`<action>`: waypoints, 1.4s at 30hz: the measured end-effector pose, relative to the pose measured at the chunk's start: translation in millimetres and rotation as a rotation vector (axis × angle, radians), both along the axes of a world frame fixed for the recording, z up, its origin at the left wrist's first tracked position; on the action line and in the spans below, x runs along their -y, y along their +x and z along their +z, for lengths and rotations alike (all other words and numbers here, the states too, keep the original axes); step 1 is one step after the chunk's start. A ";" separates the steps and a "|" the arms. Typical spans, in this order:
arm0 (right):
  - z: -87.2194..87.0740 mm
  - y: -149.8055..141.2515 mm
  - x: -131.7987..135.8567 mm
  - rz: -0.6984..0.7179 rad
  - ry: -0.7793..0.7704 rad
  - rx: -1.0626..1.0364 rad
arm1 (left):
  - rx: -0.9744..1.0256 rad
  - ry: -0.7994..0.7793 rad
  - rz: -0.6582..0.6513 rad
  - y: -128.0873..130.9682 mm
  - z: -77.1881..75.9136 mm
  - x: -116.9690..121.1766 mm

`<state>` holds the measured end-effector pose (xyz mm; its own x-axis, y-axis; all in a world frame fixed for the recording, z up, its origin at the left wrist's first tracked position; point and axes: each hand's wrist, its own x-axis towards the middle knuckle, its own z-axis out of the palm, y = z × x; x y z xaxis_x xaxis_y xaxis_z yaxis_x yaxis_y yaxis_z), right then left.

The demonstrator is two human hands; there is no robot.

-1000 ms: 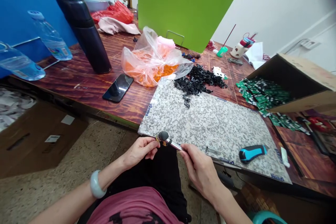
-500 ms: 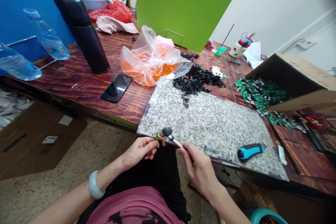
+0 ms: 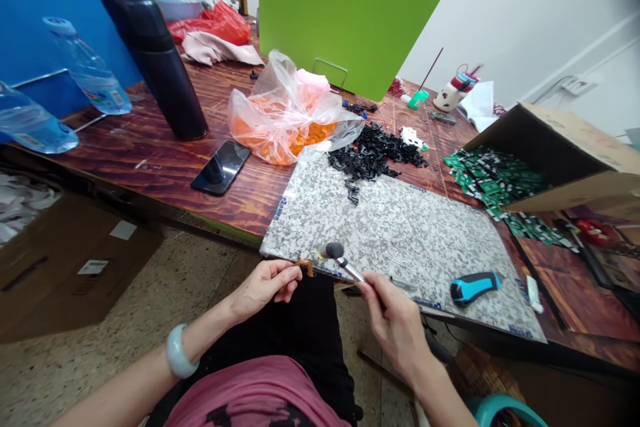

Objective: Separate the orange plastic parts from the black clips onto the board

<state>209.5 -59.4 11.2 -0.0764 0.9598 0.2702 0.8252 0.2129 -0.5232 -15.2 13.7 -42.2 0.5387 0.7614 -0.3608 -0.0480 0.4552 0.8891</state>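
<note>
My left hand [image 3: 273, 283] pinches a small orange-brown part [image 3: 306, 267] between thumb and fingertips, at the front edge of the speckled board [image 3: 320, 227]. In my right hand [image 3: 393, 310] is a small mallet [image 3: 335, 251] with a dark round head and a shiny metal handle, gripped near the handle's end. The mallet head hovers just right of the orange-brown part, apart from it. A blue and black utility knife [image 3: 475, 288] lies on the board to the right. Black small parts [image 3: 380, 152] are heaped at the board's far side.
A clear plastic bag [image 3: 280, 127] of orange parts sits behind the board, beside a phone [image 3: 221, 168] and a dark flask [image 3: 155, 60]. At the right, a cardboard box [image 3: 580, 147] spills green-and-white pieces [image 3: 493, 177]. Water bottles [image 3: 90, 73] stand far left.
My right hand has drawn the mallet to the right, off the orange-brown part, which now shows more fully. My left hand keeps its pinch in nearly the same place.
</note>
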 end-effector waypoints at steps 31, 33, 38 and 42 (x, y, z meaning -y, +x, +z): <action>20.3 114.5 -43.8 -0.200 0.111 0.006 | -0.236 0.791 -0.201 0.4 31.6 3.3; 27.3 59.6 -30.7 0.028 -0.010 -0.121 | -0.257 0.772 -0.224 3.5 32.9 4.0; 15.7 -7.1 -9.8 0.257 -0.103 -0.339 | -0.287 0.731 -0.320 12.2 38.0 5.9; -1.3 -13.6 1.5 0.189 -0.073 -0.442 | -0.268 0.721 -0.408 18.4 39.3 12.2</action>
<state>196.0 -60.8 9.9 -0.1448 0.9578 0.2481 0.4709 0.2873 -0.8341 3.2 1.5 -2.9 0.7850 0.6192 -0.0183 0.2481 -0.2871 0.9252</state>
